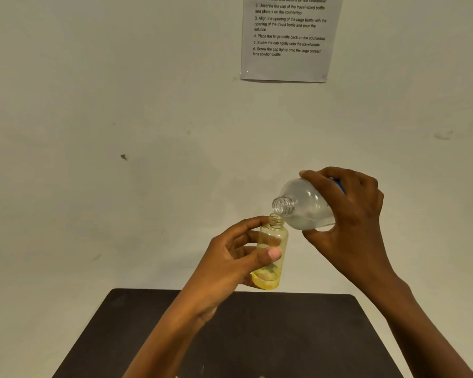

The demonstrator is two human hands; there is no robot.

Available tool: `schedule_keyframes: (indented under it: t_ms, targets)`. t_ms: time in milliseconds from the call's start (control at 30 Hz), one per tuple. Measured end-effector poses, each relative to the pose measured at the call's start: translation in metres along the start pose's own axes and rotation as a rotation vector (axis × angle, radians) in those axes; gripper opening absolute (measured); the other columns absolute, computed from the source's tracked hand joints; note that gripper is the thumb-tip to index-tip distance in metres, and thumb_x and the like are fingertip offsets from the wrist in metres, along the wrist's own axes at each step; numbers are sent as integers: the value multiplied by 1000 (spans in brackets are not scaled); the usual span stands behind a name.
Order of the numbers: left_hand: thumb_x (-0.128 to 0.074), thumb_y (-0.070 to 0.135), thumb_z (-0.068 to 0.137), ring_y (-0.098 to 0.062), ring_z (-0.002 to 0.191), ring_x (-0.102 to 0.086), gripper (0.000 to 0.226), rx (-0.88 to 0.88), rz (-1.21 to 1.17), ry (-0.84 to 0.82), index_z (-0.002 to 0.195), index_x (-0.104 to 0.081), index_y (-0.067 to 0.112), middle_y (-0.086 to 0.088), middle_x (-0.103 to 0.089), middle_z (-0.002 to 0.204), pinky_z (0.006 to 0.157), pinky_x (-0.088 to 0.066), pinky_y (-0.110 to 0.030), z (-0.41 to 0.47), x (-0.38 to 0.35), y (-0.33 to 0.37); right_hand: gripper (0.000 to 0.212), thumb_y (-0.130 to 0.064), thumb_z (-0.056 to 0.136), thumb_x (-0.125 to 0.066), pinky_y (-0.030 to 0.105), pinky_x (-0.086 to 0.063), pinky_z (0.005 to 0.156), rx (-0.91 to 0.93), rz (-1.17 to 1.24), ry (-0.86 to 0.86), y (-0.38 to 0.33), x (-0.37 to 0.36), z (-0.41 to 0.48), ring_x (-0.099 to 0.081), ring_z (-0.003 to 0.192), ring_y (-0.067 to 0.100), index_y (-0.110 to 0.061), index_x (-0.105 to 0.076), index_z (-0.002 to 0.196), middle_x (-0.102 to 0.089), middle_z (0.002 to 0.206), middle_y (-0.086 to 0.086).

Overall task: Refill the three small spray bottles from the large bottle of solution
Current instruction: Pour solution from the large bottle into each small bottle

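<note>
Right hand (350,214) is clamped round the body of the big bottle (305,205), fingers curled above and below it, cap off. Left hand (230,257) pinches the small bottle (272,249) between thumb and fingers. It is uncapped too, and held in the air above the far edge of the dark surface (271,336).

This looks like the pour itself: the big bottle sits at 1 o'clock of the small one, its mouth just beside and above the small neck. I can't see a stream. The small bottle looks close to empty, with only a yellowish band at its base, and whether that is liquid or tint I can't tell.

Axes: the small bottle stands near upright, mouth to 12, base to 6. The big bottle lies tipped, its long axis running from 2 o'clock down to 8, mouth low and partly facing the camera.

Next call, I'd say: bring that lip squarely over the narrow neck and tip gently, since a wide mouth over a small opening spills easily.

At 12 o'clock a printed sheet (287,36) hangs on the wall. The other two small bottles are out of view.
</note>
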State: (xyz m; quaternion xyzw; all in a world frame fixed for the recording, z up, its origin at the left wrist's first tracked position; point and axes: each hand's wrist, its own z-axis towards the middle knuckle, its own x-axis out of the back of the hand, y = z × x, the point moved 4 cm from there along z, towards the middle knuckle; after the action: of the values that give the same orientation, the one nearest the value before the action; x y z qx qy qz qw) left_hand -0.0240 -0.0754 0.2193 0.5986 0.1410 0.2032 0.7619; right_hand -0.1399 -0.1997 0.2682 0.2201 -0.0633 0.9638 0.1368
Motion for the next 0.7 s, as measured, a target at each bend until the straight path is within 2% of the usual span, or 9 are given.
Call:
schedule_keyframes:
  t_ms: [167, 367, 700]
  targets:
    - [-69, 34, 59, -20, 100, -66, 50, 1, 2, 1, 108, -57, 38, 5, -64, 113, 70, -59, -32, 1, 0, 1, 71, -27, 59, -70, 37, -30, 89, 9, -14, -6, 1, 0, 0, -34, 114, 27, -28, -43, 124, -52, 119, 11]
    - [-69, 34, 59, -23, 102, -64, 52, -2, 21, 16, 109, -58, 37, 2, -63, 115, 75, -59, -39, 2, 0, 0, 72, -24, 59, -72, 43, -34, 88, 30, -16, -4, 2, -1, 0, -34, 114, 27, -29, -42, 125, -52, 119, 11]
    - [-69, 35, 58, -24, 102, -64, 52, -8, 30, 23, 108, -58, 38, 1, -63, 114, 76, -59, -43, 2, 1, 2, 83, -13, 55, -84, 47, -36, 89, 42, -17, -14, 2, -1, 1, -33, 115, 28, -28, -42, 125, -52, 120, 12]
